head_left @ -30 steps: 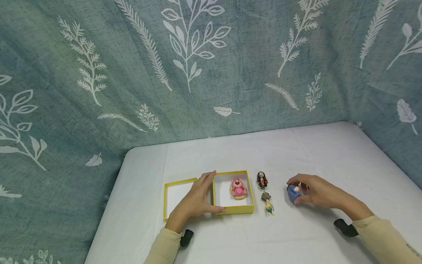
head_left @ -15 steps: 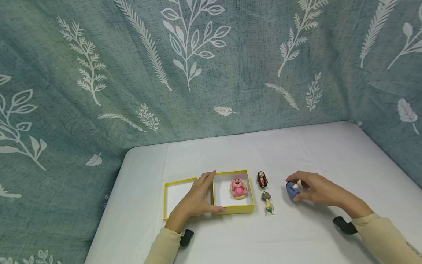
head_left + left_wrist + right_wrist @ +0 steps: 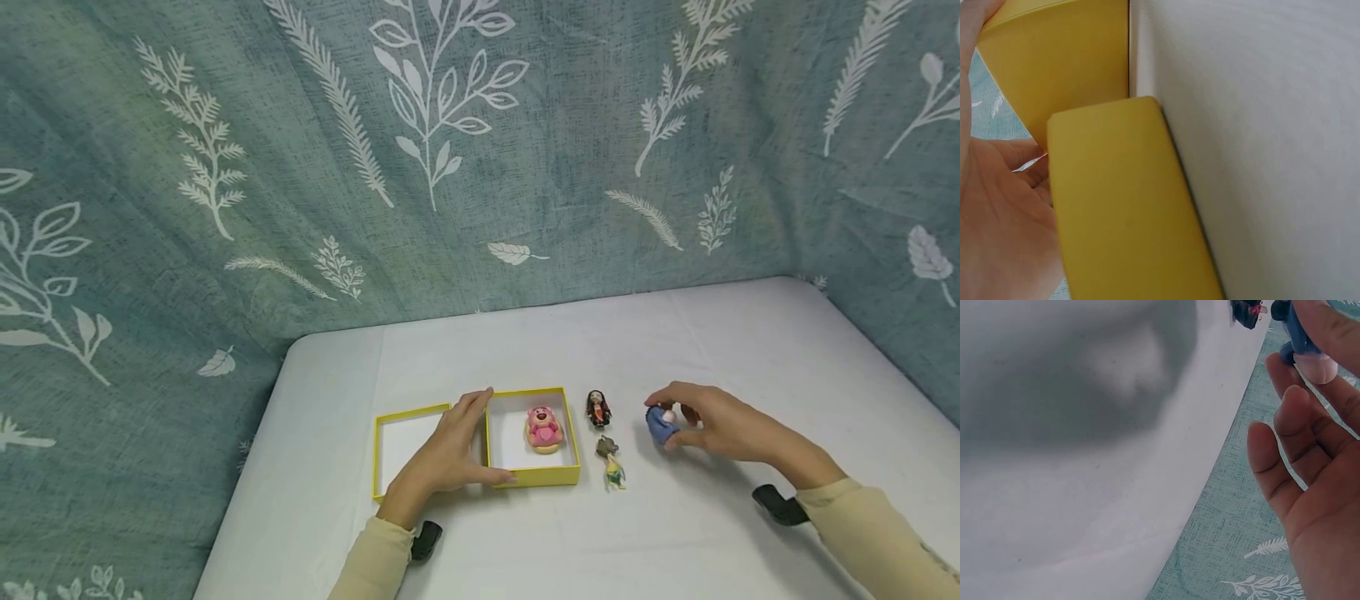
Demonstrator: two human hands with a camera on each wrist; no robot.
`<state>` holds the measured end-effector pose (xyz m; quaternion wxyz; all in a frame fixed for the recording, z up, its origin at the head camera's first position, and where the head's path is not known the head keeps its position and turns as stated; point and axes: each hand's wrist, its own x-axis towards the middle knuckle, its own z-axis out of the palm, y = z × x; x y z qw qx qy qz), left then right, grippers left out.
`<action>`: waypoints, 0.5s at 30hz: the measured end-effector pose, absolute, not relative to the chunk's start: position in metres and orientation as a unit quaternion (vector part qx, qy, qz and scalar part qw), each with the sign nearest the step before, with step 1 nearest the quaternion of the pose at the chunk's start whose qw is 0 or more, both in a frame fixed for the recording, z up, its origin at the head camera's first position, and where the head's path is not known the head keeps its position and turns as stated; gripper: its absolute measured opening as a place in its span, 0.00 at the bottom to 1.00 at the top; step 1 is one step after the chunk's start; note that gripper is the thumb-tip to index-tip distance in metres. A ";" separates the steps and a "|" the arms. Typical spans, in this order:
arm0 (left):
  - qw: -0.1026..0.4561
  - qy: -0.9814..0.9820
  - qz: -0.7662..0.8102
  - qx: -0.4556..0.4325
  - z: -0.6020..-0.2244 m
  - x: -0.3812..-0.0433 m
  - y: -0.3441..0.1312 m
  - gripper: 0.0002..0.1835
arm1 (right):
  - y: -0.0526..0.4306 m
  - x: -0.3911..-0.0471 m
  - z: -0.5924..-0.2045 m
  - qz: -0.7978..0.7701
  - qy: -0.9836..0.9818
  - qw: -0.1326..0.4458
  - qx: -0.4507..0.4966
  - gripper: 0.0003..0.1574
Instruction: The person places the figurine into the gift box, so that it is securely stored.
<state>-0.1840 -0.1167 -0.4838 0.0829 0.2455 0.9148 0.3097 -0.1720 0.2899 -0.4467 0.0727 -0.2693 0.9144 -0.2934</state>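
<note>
My left hand [image 3: 447, 450] spans the left side of a yellow open box [image 3: 551, 476], its thumb at the front wall and its fingers at the back left corner. Inside the white-lined box sits a pink bear figurine [image 3: 543, 428]. In the left wrist view, the palm lies beside the box's yellow wall [image 3: 1122, 206]. Over to the right, my right hand [image 3: 727, 423] pinches a blue figurine [image 3: 661, 425] between thumb and fingers. The right wrist view catches only part of this blue figurine [image 3: 1297, 328], with a pale pink rounded part showing; the thumb covers some of it.
A yellow-edged white box lid [image 3: 408, 412] lies left of the box, partly behind the left hand. Between box and right hand are a black-haired doll figurine [image 3: 597, 410] and a figurine with a grey-brown head and yellow-green body [image 3: 613, 469]. A patterned green cloth [image 3: 480, 167] hangs behind the white table [image 3: 570, 550].
My right hand has shifted slightly left and away from me, carrying the blue figurine. The left hand and the box stay in place.
</note>
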 end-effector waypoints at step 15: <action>0.087 0.916 0.302 0.250 -0.482 -0.189 -0.119 0.66 | 0.272 -0.182 -0.437 -0.285 0.914 0.076 -0.278 0.33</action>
